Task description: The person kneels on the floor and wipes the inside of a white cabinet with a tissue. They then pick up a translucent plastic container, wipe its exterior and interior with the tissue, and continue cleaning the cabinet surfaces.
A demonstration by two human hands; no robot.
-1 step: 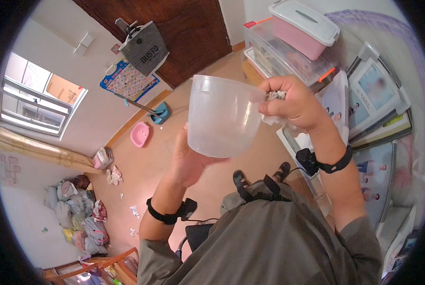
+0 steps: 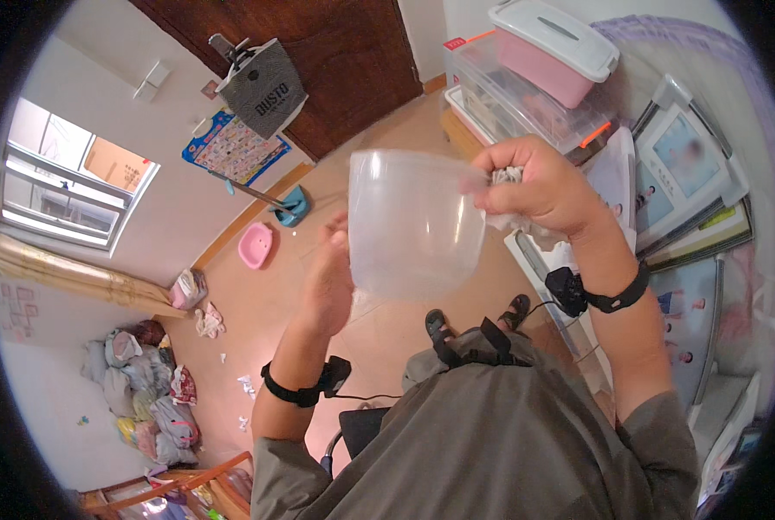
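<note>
A translucent plastic container (image 2: 411, 230) is held up in front of me, slightly blurred. My left hand (image 2: 327, 282) grips its left side, its fingertips partly hidden by the container. My right hand (image 2: 530, 186) is closed on a crumpled whitish cloth or paper (image 2: 507, 175) at the container's right edge; whether its fingers also grip the plastic I cannot tell.
Plastic boxes (image 2: 550, 54), framed pictures (image 2: 677, 160) and boards line the right side. A blue dustpan (image 2: 293, 208) and pink basin (image 2: 256, 244) lie ahead-left on the floor. Soft bags (image 2: 140, 390) are piled at left. A dark door (image 2: 353, 69) stands ahead.
My left hand has shifted up along the container's side, from underneath it. The container has turned and moved slightly right and down. My right hand has moved a little.
</note>
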